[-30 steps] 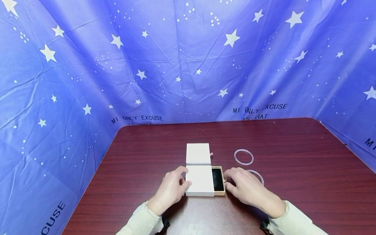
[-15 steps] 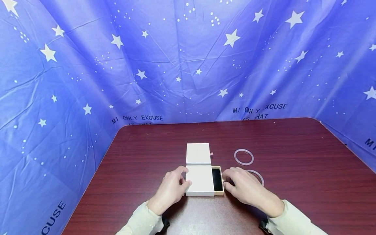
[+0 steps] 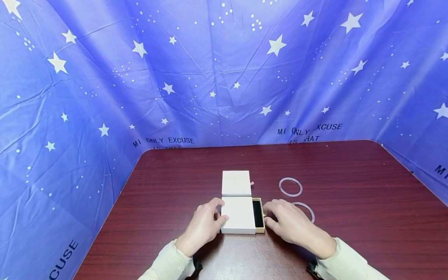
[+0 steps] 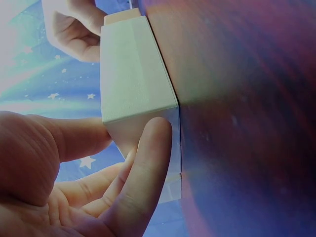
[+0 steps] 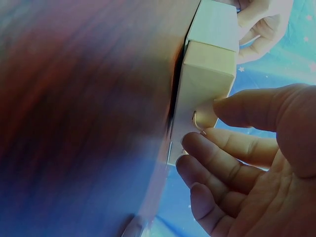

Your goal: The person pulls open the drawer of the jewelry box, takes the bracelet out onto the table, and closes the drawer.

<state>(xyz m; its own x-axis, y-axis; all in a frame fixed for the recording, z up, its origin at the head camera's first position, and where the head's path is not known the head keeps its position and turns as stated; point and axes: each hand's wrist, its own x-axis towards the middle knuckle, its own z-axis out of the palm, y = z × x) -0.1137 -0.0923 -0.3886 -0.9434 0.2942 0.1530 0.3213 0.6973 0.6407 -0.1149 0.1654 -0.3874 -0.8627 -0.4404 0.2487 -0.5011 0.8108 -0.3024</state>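
Note:
A white box sleeve (image 3: 237, 214) lies on the table, a yellowish drawer (image 3: 259, 230) with black lining sticking out of its right side. At the sleeve's left end is my left hand (image 3: 204, 221); thumb and fingers rest against its edge and end face. My right hand (image 3: 292, 223) is at the drawer's outer end. In the right wrist view, its thumb touches the drawer's top edge while the fingers stay loosely bent near a small cord loop (image 5: 195, 118). A second white box (image 3: 236, 182) with a pink tab sits right behind the first.
One pale purple bangle (image 3: 280, 190) lies behind my right hand. Another similar bangle (image 3: 312, 214) is partly covered by that hand. The dark red wooden table (image 3: 168, 182) meets a blue starry curtain (image 3: 210, 58) at its back and sides.
The drawer has slid a little to the left into the sleeve, and my right hand has moved left with it. My left hand and both bangles have stayed in place.

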